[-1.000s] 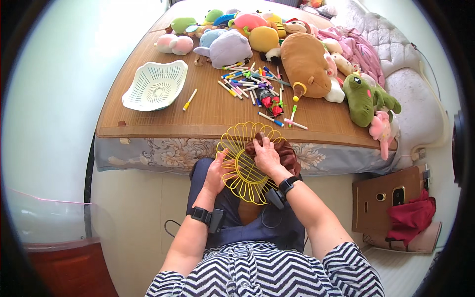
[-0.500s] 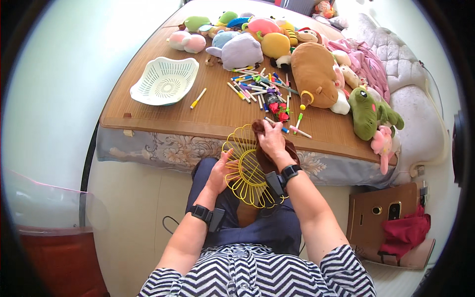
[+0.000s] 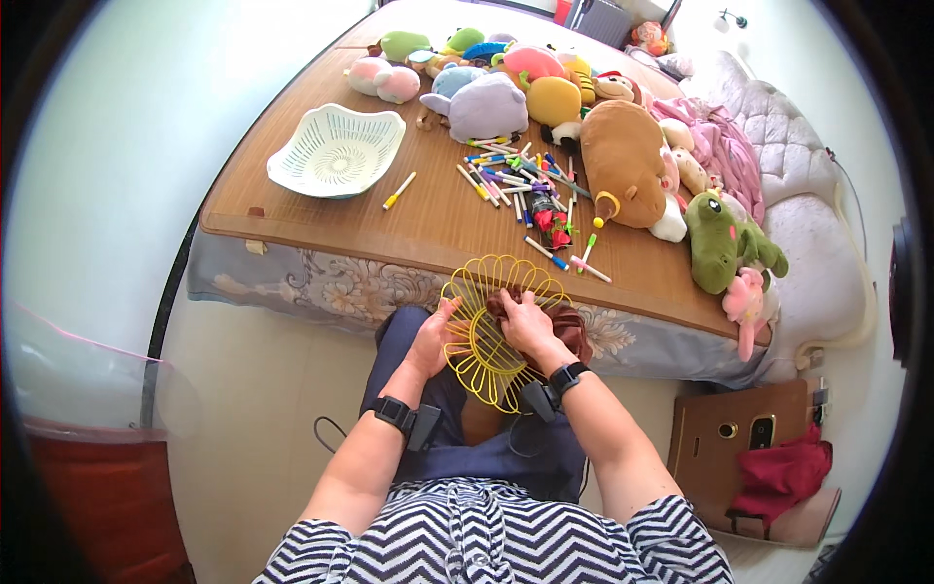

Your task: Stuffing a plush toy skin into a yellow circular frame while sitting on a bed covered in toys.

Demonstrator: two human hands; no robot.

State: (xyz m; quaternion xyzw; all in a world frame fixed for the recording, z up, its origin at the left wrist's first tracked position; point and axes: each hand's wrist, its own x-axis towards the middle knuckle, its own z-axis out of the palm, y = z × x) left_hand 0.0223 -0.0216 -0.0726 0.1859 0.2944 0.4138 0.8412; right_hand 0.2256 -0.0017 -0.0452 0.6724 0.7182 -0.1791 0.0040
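My left hand grips the rim of a yellow wire basket with petal-shaped loops, held above my lap. Bunched in my right hand is a brown cloth, pressed against the inner wires of the basket. Part of the cloth hangs out past the right side of my hand and covers some of the loops there. Just beyond the basket, at the table's near edge, lie a blue-capped marker and a pink-capped marker.
A wooden-topped table bears a white plastic basket, a pile of markers, red artificial roses and many plush toys, among them a brown capybara and a green dinosaur. A brown cabinet stands right.
My right hand has drawn the brown cloth down from the basket's far rim toward its middle. My left hand keeps its hold, and the view has shifted slightly.
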